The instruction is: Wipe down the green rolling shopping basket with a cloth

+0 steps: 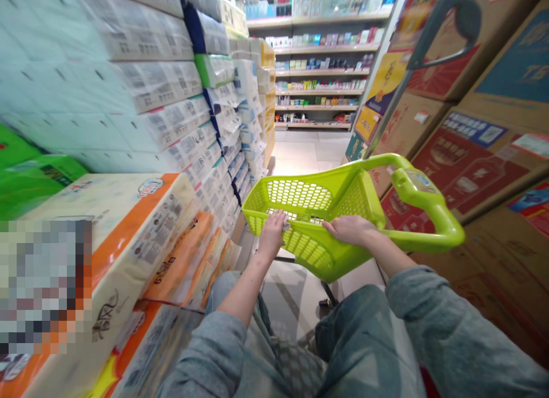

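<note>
A lime-green plastic shopping cart [317, 255] with perforated sides stands crosswise in front of my knees. My left hand [273, 229] is closed over its near rim, toward the left end. Farther right on the same rim, my right hand [349, 229] is closed with the fingers curled over the edge. The cart's looped push handle [441, 215] sticks out to the right, and neither hand is on it. Through the basket's lattice the floor shows. Something small and pale is by my left fingers, too small to name.
Stacked tissue packs [167, 89] rise on the left, with an orange-and-cream pack [171, 215] close beside me. Cardboard cartons [463, 163] line the right, where a grey hooked handle [446, 32] stands. Ahead, the tiled aisle [309, 149] leads to shelves [319, 72] of small boxed goods.
</note>
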The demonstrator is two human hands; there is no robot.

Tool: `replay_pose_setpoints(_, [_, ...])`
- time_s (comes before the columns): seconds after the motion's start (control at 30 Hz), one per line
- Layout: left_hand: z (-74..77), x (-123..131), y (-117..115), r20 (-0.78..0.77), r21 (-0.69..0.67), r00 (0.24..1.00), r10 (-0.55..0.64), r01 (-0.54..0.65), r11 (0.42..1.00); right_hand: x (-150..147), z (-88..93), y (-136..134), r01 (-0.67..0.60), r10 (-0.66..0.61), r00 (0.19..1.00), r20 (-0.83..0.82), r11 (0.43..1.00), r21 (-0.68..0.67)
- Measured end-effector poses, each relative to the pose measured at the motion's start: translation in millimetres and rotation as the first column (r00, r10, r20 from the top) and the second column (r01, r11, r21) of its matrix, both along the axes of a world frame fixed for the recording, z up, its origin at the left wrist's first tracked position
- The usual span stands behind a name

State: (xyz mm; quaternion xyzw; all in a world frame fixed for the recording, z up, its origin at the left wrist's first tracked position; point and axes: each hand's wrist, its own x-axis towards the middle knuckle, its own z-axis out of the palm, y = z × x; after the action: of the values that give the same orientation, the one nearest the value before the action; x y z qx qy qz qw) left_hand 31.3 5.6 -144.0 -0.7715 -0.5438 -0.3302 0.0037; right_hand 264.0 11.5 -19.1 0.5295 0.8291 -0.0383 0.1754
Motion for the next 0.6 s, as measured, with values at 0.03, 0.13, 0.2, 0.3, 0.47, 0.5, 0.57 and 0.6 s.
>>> replay_pose_setpoints(0.03, [-1.1, -10.5, 3.8, 0.003, 0.002, 1.000, 0.019, -0.019, 1.000, 0.1, -0.5, -0.7, 0.001, -0.001, 1.000, -0.001, 1.000, 0.015])
replay_pose_setpoints(0.13, [-3.5, -43.8, 15.6, 0.026, -0.032, 0.993, 0.116, -0.116, 0.993, 0.0, -1.8, -1.8, -0.007, 0.007, 1.000, -0.004, 0.999, 0.052])
replay_pose_setpoints(0.2, [-4.3, -65.7, 22.9, 0.075, -0.079, 0.972, 0.221, -0.215, 0.973, 0.2, -2.5, -2.1, -0.019, 0.019, 1.000, 0.005, 0.998, 0.068])
replay_pose_setpoints(0.3, [-6.2, -92.0, 30.7, 0.166, -0.179, 0.931, 0.325, -0.296, 0.938, 0.6, -3.1, -2.6, -0.055, 0.052, 0.998, 0.038, 0.995, 0.083])
replay_pose_setpoints(0.47, [-15.2, -106.3, 29.7, 0.275, -0.328, 0.711, 0.647, -0.563, 0.758, -2.4, -2.0, -4.2, -0.057, 0.054, 0.998, 0.038, 0.993, 0.100])
replay_pose_setpoints(0.5, [-17.6, -105.9, 28.3, 0.303, -0.354, 0.647, 0.699, -0.604, 0.714, -3.5, -1.3, -4.8, -0.050, 0.047, 0.999, 0.026, 0.993, 0.108])
replay_pose_setpoints(0.57, [-21.6, -103.4, 26.9, 0.379, -0.390, 0.538, 0.753, -0.646, 0.657, -5.8, 0.3, -6.4, -0.041, 0.041, 0.999, 0.000, 0.992, 0.117])
replay_pose_setpoints(0.6, [-22.8, -101.6, 27.3, 0.417, -0.401, 0.488, 0.767, -0.658, 0.637, -6.8, 1.2, -7.5, -0.039, 0.041, 0.999, -0.008, 0.992, 0.120])
